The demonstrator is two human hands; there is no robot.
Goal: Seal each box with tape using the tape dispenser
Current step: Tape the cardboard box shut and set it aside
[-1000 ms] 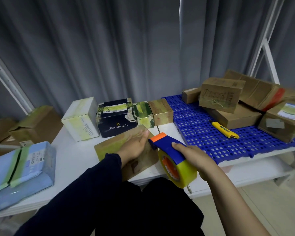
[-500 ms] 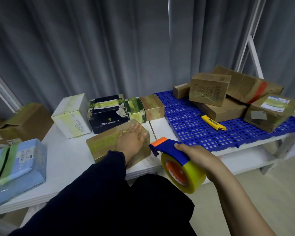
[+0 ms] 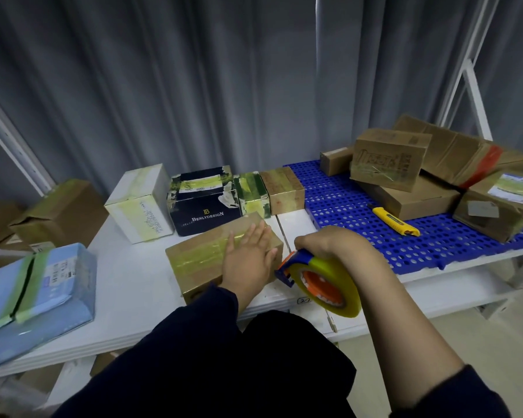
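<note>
A brown cardboard box (image 3: 200, 260) with a yellowish tape strip along its top lies flat on the white table (image 3: 127, 297). My left hand (image 3: 248, 260) rests flat on the box's right end, fingers straight. My right hand (image 3: 329, 245) grips the blue and orange handle of the tape dispenser (image 3: 323, 282), whose yellow tape roll hangs toward me. The dispenser's orange front sits against the box's right end.
Taped boxes stand behind: a white box (image 3: 139, 203), a dark Benlydesign box (image 3: 204, 203), a green-taped box (image 3: 251, 191), a small brown box (image 3: 284, 188). A blue parcel (image 3: 34, 288) lies left. Brown boxes (image 3: 405, 176) and a yellow utility knife (image 3: 394, 220) lie on the blue perforated mat (image 3: 344, 206).
The box went from tilted up to lying flat on the table. My left hand flattened on its top. My right hand swung the dispenser down so its roll faces me, by the box's right end.
</note>
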